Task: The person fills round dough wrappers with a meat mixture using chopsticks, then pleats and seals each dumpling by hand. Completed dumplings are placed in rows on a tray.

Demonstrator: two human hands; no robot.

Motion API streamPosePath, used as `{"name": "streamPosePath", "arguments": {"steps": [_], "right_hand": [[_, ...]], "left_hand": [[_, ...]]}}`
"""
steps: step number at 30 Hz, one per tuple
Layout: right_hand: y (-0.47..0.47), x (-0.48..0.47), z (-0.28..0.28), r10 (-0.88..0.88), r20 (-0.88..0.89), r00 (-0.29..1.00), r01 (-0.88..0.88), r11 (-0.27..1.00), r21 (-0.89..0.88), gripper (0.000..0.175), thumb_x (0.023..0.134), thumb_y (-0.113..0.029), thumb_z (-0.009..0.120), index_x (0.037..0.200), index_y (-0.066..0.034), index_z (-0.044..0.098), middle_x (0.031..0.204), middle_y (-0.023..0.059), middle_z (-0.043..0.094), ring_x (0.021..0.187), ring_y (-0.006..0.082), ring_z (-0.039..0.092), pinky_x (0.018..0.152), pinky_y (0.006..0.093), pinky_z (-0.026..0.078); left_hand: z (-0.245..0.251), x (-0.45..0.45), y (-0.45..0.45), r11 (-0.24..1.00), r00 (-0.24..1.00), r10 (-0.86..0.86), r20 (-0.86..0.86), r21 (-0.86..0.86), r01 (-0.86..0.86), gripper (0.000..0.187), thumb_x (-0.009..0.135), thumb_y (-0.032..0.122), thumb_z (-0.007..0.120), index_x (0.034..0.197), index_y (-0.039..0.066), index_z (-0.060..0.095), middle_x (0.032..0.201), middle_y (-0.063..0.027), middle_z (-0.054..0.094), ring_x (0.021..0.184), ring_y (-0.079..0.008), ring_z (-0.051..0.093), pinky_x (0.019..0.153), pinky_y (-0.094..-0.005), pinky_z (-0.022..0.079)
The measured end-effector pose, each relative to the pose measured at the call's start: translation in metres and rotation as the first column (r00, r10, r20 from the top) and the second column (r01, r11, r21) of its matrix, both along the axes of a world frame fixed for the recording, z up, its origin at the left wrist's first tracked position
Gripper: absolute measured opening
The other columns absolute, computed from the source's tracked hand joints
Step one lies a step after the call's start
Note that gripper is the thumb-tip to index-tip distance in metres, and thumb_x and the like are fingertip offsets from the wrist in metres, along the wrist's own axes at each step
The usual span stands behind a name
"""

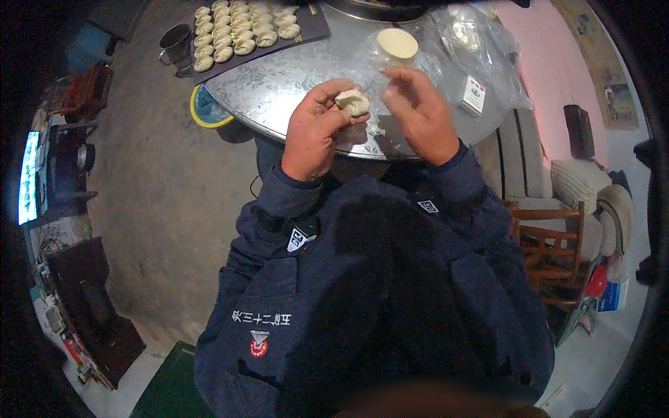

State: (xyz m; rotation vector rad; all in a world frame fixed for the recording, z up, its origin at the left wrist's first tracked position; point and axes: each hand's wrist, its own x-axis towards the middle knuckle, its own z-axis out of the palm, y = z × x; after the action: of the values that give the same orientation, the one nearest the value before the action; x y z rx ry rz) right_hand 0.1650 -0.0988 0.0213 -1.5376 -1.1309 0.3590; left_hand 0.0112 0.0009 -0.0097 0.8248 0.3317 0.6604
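Observation:
Over the near part of the silver table, my left hand [316, 123] grips a folded dough dumpling [354, 103] between thumb and fingers. My right hand [420, 112] is a little to the right of it, apart from the dumpling. Its fingers are spread and slightly blurred, and I see nothing in them. Beyond the hands, a stack of round dough wrappers [397, 43] rests on clear plastic. Rows of shaped dumplings [243, 47] lie on a dark board [313, 32] at the table's far left.
A white, cigarette-type box [472, 95] and a plastic bag [465, 36] are on the right of the table [251, 86]. A large pan's rim [376, 14] shows at the far edge. A metal mug [175, 42] and a yellow-rimmed bin [209, 107] are at left, a wooden chair [554, 245] at right.

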Motion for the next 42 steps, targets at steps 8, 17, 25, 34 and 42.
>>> {"name": "streamPosePath", "arguments": {"steps": [8,17,25,34,42], "right_hand": [[0.009,-0.007,0.004,0.098,0.379,0.920,-0.086,0.995,-0.048,0.023,0.081,-0.013,0.075,0.103,-0.0061,0.068,0.086,0.0109,0.065,0.074,0.0258,0.064,0.064,0.0358,0.052],[0.036,-0.006,0.003,0.179,0.435,0.883,-0.157,0.984,-0.088,0.011,0.082,-0.004,0.073,0.091,-0.0021,0.068,0.083,0.0095,0.063,0.072,0.0222,0.062,0.061,0.0321,0.048],[0.065,0.002,0.032,0.312,0.366,0.877,-0.244,0.944,-0.220,0.010,0.083,-0.007,0.072,0.091,-0.0021,0.069,0.086,0.0101,0.065,0.076,0.0220,0.063,0.066,0.0331,0.050],[0.220,0.093,0.092,0.489,0.491,0.721,-0.242,0.841,-0.483,0.021,0.086,-0.022,0.071,0.092,-0.0010,0.069,0.081,0.0087,0.067,0.076,0.0174,0.062,0.073,0.0325,0.050],[0.394,0.157,0.019,0.468,0.624,0.625,-0.059,0.826,-0.560,0.025,0.086,-0.030,0.069,0.100,-0.0085,0.073,0.090,0.0117,0.073,0.084,0.0263,0.070,0.078,0.0390,0.053]], "left_hand": [[-0.011,0.003,0.003,1.000,0.999,-0.003,0.048,0.012,0.003,0.054,0.083,-0.005,0.056,0.135,-0.002,0.043,0.120,-0.0133,0.058,0.111,-0.0218,0.059,0.096,-0.0333,0.049],[-0.015,-0.005,0.011,0.998,0.999,0.013,0.041,0.067,-0.016,0.059,0.081,-0.009,0.051,0.139,-0.002,0.041,0.127,-0.0111,0.051,0.119,-0.0200,0.051,0.103,-0.0313,0.042],[-0.017,-0.013,0.030,0.996,0.986,0.086,0.141,-0.037,-0.082,0.060,0.085,-0.004,0.057,0.142,-0.001,0.038,0.137,-0.0182,0.045,0.126,-0.0276,0.050,0.103,-0.0388,0.046],[-0.043,-0.003,0.096,0.991,0.988,0.121,-0.095,-0.043,-0.125,0.043,0.087,-0.004,0.059,0.129,-0.004,0.048,0.115,-0.0139,0.058,0.107,-0.0244,0.061,0.091,-0.0347,0.052],[-0.066,-0.028,0.127,0.981,0.946,0.056,-0.320,0.196,0.008,0.025,0.092,0.001,0.059,0.117,0.004,0.059,0.107,-0.0065,0.064,0.092,-0.0132,0.061,0.083,-0.0280,0.049]]}}
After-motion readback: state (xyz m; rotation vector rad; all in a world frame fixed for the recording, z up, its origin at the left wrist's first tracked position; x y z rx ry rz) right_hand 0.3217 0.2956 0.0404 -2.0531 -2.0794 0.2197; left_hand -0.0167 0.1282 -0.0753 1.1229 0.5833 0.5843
